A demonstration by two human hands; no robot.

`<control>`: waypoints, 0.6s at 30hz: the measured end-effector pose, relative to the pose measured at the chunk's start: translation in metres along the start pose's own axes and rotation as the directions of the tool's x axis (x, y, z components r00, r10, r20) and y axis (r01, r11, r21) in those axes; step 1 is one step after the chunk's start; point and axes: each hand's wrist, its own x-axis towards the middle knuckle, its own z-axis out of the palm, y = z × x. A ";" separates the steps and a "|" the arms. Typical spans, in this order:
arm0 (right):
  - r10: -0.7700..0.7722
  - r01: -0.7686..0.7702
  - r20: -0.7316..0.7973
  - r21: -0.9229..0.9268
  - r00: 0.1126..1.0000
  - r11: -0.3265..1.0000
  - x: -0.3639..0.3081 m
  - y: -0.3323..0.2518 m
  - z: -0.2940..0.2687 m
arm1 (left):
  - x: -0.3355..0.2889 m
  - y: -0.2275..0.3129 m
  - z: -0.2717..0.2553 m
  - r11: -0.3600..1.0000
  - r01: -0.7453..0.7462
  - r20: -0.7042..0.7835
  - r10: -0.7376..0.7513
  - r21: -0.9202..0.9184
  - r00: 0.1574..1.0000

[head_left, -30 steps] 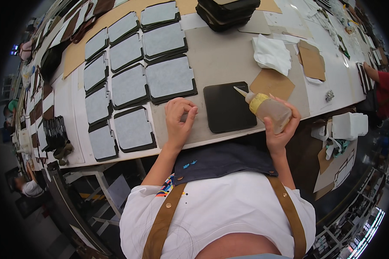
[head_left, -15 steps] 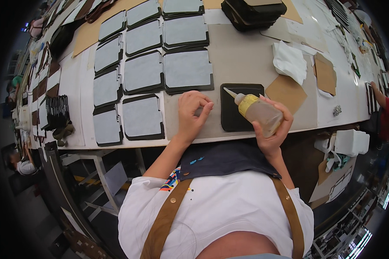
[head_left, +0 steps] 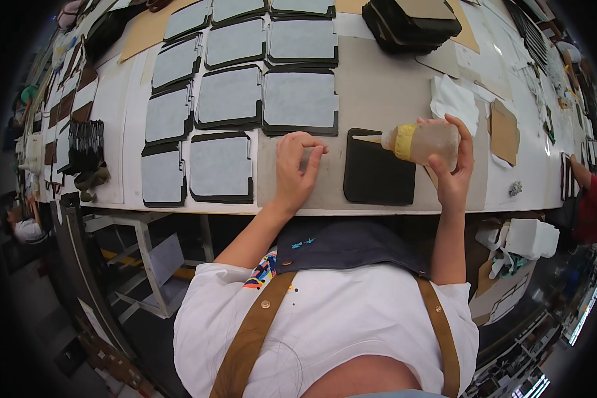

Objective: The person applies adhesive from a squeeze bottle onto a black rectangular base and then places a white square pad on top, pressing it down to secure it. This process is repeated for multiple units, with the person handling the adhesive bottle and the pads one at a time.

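My right hand [head_left: 455,166] is wrapped round a translucent squeeze bottle [head_left: 421,144] with a yellow band and a thin pointed nozzle. The bottle is tilted almost level, nozzle to the left, over the upper edge of a black rectangular panel [head_left: 378,176]. Whether the tip touches the panel, I cannot tell. My left hand [head_left: 295,162] is by the table's near edge, left of the panel. Its fingers are loosely curled with the thumb apart, and nothing shows in it. Beyond it lie rows of stacked black pieces faced with light grey sheets [head_left: 300,99].
A dark stack [head_left: 408,30] stands at the far side. To the right are a crumpled white sheet [head_left: 452,99], a tan board [head_left: 503,132] and a small crumpled ball [head_left: 515,189]. Black strips [head_left: 86,156] hang at the left. Another person's arm [head_left: 580,172] reaches in at far right.
The bottle has moved right and up in my right hand and tipped closer to level. The whole view has shifted slightly. My left hand keeps nearly the same pose.
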 end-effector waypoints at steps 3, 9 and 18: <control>-0.002 0.003 0.020 -0.028 1.000 1.000 0.005 0.004 0.000 | 0.000 0.000 0.000 1.000 -0.001 0.000 0.001 0.018 1.000; 0.000 0.001 0.057 -0.020 0.998 1.000 0.010 0.011 -0.004 | 0.001 0.000 0.000 0.999 -0.008 0.006 0.008 0.037 1.000; 0.033 -0.032 0.143 -0.010 0.989 0.999 0.006 0.009 -0.011 | 0.000 -0.001 0.002 0.999 0.010 0.005 -0.011 0.044 1.000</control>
